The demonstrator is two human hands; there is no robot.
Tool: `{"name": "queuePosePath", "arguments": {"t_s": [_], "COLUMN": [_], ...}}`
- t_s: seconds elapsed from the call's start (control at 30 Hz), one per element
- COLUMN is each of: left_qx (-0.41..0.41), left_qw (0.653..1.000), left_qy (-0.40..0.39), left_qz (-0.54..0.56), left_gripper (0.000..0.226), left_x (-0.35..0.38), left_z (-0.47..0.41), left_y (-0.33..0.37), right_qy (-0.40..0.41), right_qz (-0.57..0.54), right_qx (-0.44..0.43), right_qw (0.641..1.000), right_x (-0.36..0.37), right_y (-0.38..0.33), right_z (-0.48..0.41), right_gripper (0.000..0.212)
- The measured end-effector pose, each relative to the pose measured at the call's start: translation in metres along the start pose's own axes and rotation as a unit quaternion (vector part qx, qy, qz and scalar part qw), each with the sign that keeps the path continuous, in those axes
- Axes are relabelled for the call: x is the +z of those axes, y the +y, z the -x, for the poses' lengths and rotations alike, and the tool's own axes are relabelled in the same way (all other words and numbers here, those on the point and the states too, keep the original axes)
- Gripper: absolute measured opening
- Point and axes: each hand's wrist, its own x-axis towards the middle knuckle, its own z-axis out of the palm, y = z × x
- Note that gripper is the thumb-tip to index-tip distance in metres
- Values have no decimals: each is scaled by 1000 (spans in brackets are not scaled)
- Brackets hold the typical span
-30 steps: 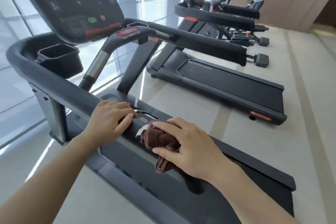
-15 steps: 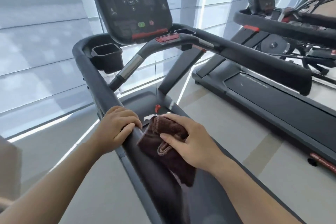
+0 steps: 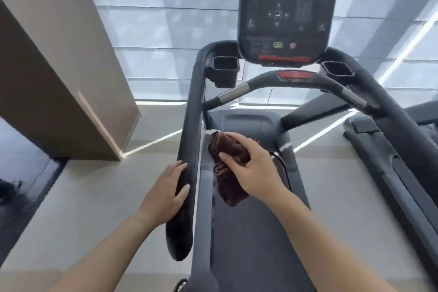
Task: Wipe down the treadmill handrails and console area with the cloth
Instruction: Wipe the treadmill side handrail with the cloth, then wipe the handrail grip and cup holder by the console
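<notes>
I face a dark grey treadmill. Its console (image 3: 283,12) rises at the top centre, with a green and a red button low on it. The left handrail (image 3: 193,111) runs from the console down toward me, and my left hand (image 3: 166,191) rests on its near part, fingers loosely wrapped over it. My right hand (image 3: 254,169) holds a bunched dark brown cloth (image 3: 228,170) just right of that rail, above the belt (image 3: 256,232). The right handrail (image 3: 398,125) slopes away at the right. A curved front bar (image 3: 294,79) with a red stop strip crosses below the console.
Cup holders (image 3: 225,67) sit either side of the console. A beige pillar (image 3: 59,66) stands at the left, with large windows behind. Part of another treadmill (image 3: 369,130) shows at the far right. A red safety clip hangs on a cord near the cloth.
The view has swung left until the treadmill is seen straight on. My left hand's grip on the left rail has loosened. My right hand still holds the cloth beside the rail.
</notes>
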Motion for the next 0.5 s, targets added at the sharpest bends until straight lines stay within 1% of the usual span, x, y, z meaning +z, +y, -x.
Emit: {"name": "queuePosePath", "arguments": {"t_s": [0.17,0.3,0.4,0.5], "left_qx": [-64,-113,-135,-138], "left_qw": [997,991,984,979], "left_qy": [37,73,103,106], "left_qz": [11,23,53,106], "left_gripper": [56,53,48,45], "left_x": [5,13,19,24], "left_z": [9,-4,-16,-23], "left_y": [10,8,8,5], "right_qy": [-49,-77,-98,-125], "right_qz": [-28,-17,29,142], "right_qx": [-61,-68,-69,-64], "right_qw": [997,995,992,980], "right_x": [13,50,81,107], "right_y": [-18,-4,18,44], "right_z": [-44,-92,-124,-148], "right_gripper": [41,42,43,44]}}
